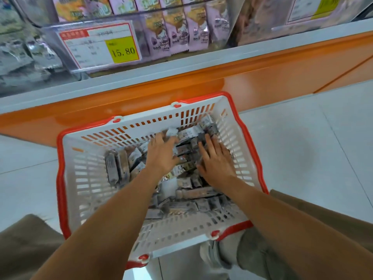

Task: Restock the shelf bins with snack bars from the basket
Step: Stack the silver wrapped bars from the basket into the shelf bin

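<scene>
1. Silvery-grey wrapped snack bars (117, 166) lie loose under both hands in the basket (60, 178), piled mostly toward its right and near sides.
2. The left hand (161, 156) reaches to the far middle of the pile, its fingers bent down among the bars; whether it grips one cannot be told.
3. The right hand (217, 166) lies just right of it, palm down, with straight, spread fingers resting flat on the bars.
4. The basket is white slotted plastic with a red rim and stands on pale floor tiles (302, 148), its far edge near the orange shelf base (262, 73).
5. A shoe (212, 255) and olive trouser legs (24, 249) flank the near edge.
6. Beyond the base, a clear shelf bin (153, 17) holds upright pink packs (179, 35); silvery packs (20, 55) fill the bin to its left.
7. A red-bordered price label (101, 45) on the bin front reads "15.80" on yellow; its smaller print is blurred, as is a second label (314, 9) at far right.
8. Open floor lies left and right of the basket.
</scene>
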Motion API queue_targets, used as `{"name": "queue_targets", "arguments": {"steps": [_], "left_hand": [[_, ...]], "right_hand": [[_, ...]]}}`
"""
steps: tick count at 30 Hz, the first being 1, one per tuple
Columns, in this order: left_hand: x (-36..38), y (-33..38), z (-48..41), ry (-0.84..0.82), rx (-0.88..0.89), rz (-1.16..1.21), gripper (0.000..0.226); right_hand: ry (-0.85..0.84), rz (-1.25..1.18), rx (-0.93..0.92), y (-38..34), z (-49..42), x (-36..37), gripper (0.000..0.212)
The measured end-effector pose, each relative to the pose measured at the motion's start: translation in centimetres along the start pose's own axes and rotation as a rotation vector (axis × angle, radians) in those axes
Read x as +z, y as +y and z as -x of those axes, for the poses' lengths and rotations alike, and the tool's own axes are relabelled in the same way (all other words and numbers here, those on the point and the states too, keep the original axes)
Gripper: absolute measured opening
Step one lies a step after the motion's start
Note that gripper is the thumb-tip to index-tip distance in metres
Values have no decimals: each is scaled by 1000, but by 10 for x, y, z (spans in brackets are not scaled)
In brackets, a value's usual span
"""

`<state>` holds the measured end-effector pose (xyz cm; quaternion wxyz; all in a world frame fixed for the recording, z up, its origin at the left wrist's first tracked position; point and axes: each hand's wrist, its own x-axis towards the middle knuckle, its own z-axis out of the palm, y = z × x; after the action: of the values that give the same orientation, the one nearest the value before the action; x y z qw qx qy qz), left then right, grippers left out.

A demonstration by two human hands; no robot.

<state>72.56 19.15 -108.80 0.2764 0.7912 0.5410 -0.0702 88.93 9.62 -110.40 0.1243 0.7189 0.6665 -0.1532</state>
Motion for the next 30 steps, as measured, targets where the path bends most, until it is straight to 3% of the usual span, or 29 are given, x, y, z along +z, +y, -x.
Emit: {"name": "queue_targets", "arguments": {"steps": [6, 13, 17, 19, 24, 30], "left_hand": [[1, 0, 13, 98, -10, 420, 17], [-33, -1, 40, 118, -177, 912, 29], [-56, -1, 69, 68, -182, 1143, 28], [-66, -1, 86, 63, -137, 1179, 25], [-97, 2, 130, 171, -68, 1236, 29], [-128, -5, 174, 280, -88, 1317, 15]], "right_hand": [[-22, -106, -1, 3, -1, -5, 70], [-18, -425, 8, -1, 4, -42, 68], [-165, -1195, 107, -28, 9, -92, 44], [-238, -1379, 97, -43, 13, -110, 34], [-195, -1287, -95, -70, 39, -142, 45], [-126, -1228, -217, -87, 80, -184, 50]]}}
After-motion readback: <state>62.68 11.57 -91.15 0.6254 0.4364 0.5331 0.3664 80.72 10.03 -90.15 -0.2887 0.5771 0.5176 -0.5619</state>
